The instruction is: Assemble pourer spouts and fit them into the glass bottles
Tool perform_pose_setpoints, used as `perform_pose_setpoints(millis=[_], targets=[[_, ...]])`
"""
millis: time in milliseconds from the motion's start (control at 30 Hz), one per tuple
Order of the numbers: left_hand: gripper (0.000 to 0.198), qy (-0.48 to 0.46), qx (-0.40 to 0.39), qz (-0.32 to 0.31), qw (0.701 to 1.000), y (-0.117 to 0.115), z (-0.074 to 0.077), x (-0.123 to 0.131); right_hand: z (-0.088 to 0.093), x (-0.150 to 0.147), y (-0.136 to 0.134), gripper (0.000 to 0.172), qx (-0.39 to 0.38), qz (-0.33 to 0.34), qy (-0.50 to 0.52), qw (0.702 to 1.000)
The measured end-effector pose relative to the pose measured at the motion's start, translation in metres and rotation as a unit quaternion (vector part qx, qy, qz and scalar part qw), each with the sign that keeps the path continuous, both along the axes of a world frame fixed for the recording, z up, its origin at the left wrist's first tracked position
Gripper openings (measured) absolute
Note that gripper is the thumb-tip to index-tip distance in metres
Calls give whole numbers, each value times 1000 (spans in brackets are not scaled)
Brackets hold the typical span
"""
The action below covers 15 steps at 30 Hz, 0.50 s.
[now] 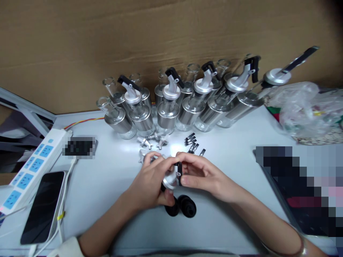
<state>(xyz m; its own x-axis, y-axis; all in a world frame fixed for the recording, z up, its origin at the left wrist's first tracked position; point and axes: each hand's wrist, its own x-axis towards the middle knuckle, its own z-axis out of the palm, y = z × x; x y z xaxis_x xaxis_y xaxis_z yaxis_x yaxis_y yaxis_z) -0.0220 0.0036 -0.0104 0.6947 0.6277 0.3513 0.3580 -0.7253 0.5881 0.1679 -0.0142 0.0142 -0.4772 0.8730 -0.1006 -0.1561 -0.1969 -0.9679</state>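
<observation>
A silver bottle pourer (169,180) with a black flip lever (179,174) is held over the middle of the table. My left hand (153,180) is closed around the pourer's round base. Thumb and fingers of my right hand (206,175) pinch the black lever from the side. Just under my left thumb stand two black rubber stoppers (188,206), one partly covered by the hand. Beyond my hands lie several loose silver spouts (145,142) and, to their right, several small black levers (190,139).
Glass bottles with steel sleeves (168,116) stand in rows at the back, several topped with pourers. At left are a white power strip (29,164), a phone (44,207) and cables. A plastic bag (308,107) and a dark flat device (289,192) lie at right. Cardboard (160,35) rises behind.
</observation>
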Motion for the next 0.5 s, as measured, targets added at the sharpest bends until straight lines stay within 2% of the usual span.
perform_pose_setpoints(millis=[133,333,500], targets=[[68,-11,43,3,999,-1,0,-1,0,1,-2,16,33,2,-29,999],[69,-8,49,-3,999,0,2,0,0,-4,-5,10,125,-39,-123,984],[77,-37,53,-4,998,1,1,1,-1,-4,-4,13,121,-37,-143,982]])
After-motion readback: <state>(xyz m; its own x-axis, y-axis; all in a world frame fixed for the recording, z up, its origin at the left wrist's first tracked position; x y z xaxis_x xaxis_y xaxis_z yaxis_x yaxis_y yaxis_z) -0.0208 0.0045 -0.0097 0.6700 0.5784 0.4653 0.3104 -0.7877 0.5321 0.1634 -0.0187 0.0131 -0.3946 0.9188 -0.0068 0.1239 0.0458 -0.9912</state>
